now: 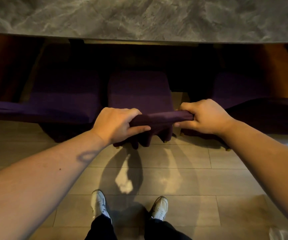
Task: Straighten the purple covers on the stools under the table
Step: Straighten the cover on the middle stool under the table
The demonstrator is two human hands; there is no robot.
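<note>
Three stools with purple covers stand under the grey marble table. The middle stool's purple cover reaches toward me, and its front edge is bunched into a roll between my hands. My left hand grips the left end of that rolled edge, thumb underneath. My right hand grips the right end. Loose cloth hangs in folds below the roll. The left stool and the right stool sit beside it, half in shadow.
Tiled floor lies in front of the stools, with my two white shoes at the bottom. Wooden table supports flank the stools on both sides. The table edge overhangs the stools' far halves.
</note>
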